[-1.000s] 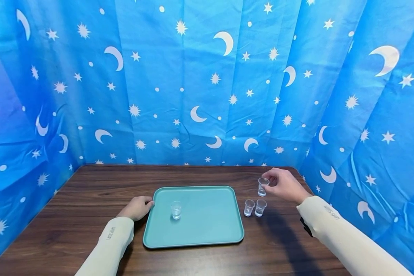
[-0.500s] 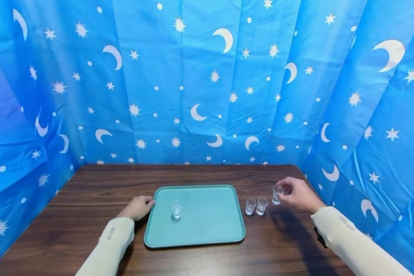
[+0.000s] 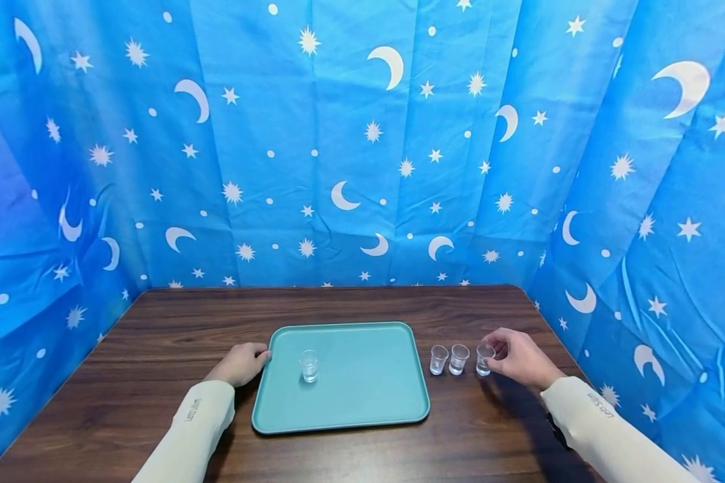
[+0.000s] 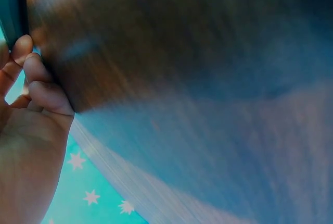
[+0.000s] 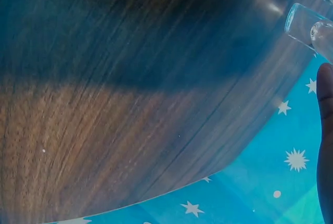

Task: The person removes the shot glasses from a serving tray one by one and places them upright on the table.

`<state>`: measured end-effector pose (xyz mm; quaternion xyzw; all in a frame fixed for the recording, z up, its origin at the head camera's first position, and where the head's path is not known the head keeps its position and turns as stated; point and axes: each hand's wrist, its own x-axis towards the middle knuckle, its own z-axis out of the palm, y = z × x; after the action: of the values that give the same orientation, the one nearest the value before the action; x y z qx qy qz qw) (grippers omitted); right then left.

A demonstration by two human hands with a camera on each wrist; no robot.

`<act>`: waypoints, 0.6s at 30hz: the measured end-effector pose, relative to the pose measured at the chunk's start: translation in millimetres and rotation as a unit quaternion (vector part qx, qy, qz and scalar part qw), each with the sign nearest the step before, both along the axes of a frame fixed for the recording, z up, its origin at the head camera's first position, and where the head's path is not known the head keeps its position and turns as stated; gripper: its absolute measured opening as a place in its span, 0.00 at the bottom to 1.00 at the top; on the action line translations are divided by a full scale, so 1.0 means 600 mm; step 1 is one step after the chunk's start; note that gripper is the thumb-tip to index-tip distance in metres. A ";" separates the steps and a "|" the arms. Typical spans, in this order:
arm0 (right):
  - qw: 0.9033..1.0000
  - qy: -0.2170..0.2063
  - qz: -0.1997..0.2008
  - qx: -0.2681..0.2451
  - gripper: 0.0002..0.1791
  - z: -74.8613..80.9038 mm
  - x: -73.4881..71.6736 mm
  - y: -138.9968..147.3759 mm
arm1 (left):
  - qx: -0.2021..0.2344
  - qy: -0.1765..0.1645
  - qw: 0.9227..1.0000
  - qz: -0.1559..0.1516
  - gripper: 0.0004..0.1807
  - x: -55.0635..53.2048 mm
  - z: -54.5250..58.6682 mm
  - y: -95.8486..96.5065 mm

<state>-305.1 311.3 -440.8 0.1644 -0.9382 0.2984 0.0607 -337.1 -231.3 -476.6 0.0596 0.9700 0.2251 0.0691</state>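
My left hand (image 3: 242, 363) grips the left rim of a green tray (image 3: 368, 412), thumb at the edge; the left wrist view shows its curled fingers (image 4: 44, 91) beside the tray's side. A small clear shot glass (image 3: 309, 366) stands upright on the tray, left of its middle. To the right of the tray, my right hand (image 3: 519, 359) pinches another shot glass (image 3: 482, 362) between thumb and fingers, low at the table. It lines up with two more upright shot glasses, one nearer the tray (image 3: 438, 360) and one in between (image 3: 458, 359). Part of a glass (image 5: 301, 26) shows in the right wrist view.
The dark wood table (image 3: 338, 459) carries everything. Behind it and along both sides hangs a blue curtain (image 3: 290, 221) with white moons and stars. The table's right edge runs close past the right hand.
My right hand has carried its shot glass rightward past the two standing glasses, then lowered it into line beside them. My left hand has stayed at the tray's rim.
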 end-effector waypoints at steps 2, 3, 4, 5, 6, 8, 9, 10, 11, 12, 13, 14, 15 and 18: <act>1.000 -0.007 -0.007 -0.005 0.17 -0.001 0.001 -0.001 | 0.000 -0.002 1.000 0.001 0.11 -0.001 0.001 0.000; 1.000 -0.010 -0.008 -0.007 0.17 -0.002 0.001 -0.002 | 0.000 0.000 1.000 0.001 0.11 -0.001 0.001 0.000; 1.000 -0.013 -0.009 -0.009 0.17 -0.003 0.001 -0.002 | 0.000 -0.001 1.000 0.002 0.12 -0.001 0.001 0.000; 1.000 -0.016 -0.008 -0.011 0.17 -0.003 0.002 -0.002 | 0.001 -0.001 1.000 0.002 0.12 -0.002 0.001 0.000; 1.000 -0.018 -0.011 -0.013 0.17 -0.004 0.002 -0.003 | 0.000 0.000 1.000 0.002 0.13 -0.001 0.001 0.000; 1.000 -0.021 -0.012 -0.014 0.18 -0.006 0.002 -0.004 | 0.000 -0.001 1.000 0.003 0.14 -0.002 0.000 -0.001; 1.000 -0.021 -0.011 -0.013 0.18 -0.007 0.003 -0.004 | 0.000 -0.001 1.000 0.004 0.15 -0.002 -0.001 -0.001; 1.000 -0.022 -0.012 -0.012 0.18 -0.007 0.003 -0.004 | -0.001 -0.002 1.000 0.005 0.15 -0.002 -0.001 -0.001; 1.000 -0.022 -0.014 -0.012 0.18 -0.008 0.003 -0.004 | 0.000 -0.006 1.000 0.006 0.15 -0.002 -0.002 -0.002; 1.000 -0.023 -0.017 -0.012 0.18 -0.008 0.003 -0.004 | 0.000 -0.006 1.000 0.006 0.16 -0.002 -0.002 -0.002; 1.000 -0.020 -0.015 -0.011 0.18 -0.009 0.003 -0.003 | 0.000 -0.008 1.000 0.007 0.16 -0.002 -0.003 -0.002; 1.000 -0.019 -0.013 -0.012 0.18 -0.010 0.003 -0.002 | -0.001 -0.006 1.000 0.007 0.17 -0.002 -0.003 -0.002; 1.000 -0.017 -0.012 -0.013 0.18 -0.010 0.003 -0.002 | -0.001 -0.008 1.000 0.008 0.18 -0.002 -0.003 -0.001; 1.000 -0.015 -0.009 -0.019 0.18 -0.010 0.004 0.000 | -0.002 -0.009 1.000 0.011 0.18 -0.001 -0.002 -0.001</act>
<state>-302.9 311.2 -446.8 0.1507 -0.9346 0.3180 0.0525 -337.4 -231.8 -477.8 0.0472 0.9704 0.2247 0.0750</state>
